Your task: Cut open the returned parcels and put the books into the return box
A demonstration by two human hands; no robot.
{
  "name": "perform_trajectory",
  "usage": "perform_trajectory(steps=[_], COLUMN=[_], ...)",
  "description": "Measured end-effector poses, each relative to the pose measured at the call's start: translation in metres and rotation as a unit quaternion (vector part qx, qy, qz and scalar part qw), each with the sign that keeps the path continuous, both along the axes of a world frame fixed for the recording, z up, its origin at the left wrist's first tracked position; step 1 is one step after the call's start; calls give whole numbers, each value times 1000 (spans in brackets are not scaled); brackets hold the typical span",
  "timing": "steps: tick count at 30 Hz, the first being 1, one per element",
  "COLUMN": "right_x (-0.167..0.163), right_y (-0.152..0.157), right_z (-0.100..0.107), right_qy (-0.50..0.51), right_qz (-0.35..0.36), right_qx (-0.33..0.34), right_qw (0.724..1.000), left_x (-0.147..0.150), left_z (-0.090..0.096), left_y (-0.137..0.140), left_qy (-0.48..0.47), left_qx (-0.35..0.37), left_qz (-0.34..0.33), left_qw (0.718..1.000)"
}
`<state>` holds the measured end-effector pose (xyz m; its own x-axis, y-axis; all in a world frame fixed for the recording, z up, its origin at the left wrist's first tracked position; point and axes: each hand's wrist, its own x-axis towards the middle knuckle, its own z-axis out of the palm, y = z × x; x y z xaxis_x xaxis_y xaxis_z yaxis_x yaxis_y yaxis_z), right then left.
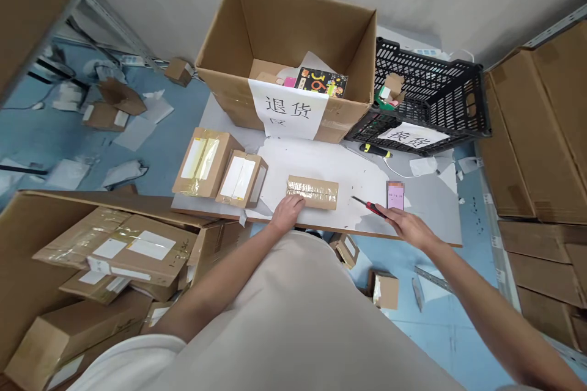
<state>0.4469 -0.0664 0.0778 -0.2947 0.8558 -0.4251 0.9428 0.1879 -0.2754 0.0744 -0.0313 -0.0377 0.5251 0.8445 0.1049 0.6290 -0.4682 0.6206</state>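
On the white tabletop lies a small cardboard box (316, 193) with shiny clear tape along its top. My left hand (288, 212) grips its near left corner, fingers curled over the edge. In my right hand (407, 227) is a red and black utility knife (375, 209), its blade pointing left toward the box but apart from it. A phone with a pink screen (395, 194) lies just beyond my right hand. Left of the small box stand two taped cardboard parcels, a larger parcel (204, 162) and a smaller parcel (242, 178), both with white labels.
At the back of the table (431, 220) stands a large open carton (229, 95) with a paper sign. Beside it is a black plastic crate (458, 104). A yellow-black tool (375, 150) lies before the crate. A big carton of parcels (137, 247) fills the lower left; stacked boxes (527, 134) stand right.
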Motion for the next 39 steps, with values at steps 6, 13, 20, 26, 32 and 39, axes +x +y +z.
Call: perform_trajectory(steps=[6,13,20,26,32,39], right_x=[-65,-95,-97,-99,-94,-77], right_y=[-31,-44,-52,-45,-44,-30], right_z=[-48,-81,-92,-95,-88,-78], right_qy=[346,455,463,466,496,466], right_qz=[-364,-432,-449,-456,-442,-404], right_qx=[-59,-69,-74,-83,-107,-145], right_qw=[863,776,760,754,740,774], left_x=[6,15,13,13,12,13], left_z=[24,21,15,15,16,14], left_y=[25,57,62,64,64,63], left_qy=[68,105,96,96,114,121], left_qx=[2,-39,-43,-40,-35,-11], left_qz=[9,-23,-37,-37,-42,-33], left_qw=[998,993,994,994,992,992])
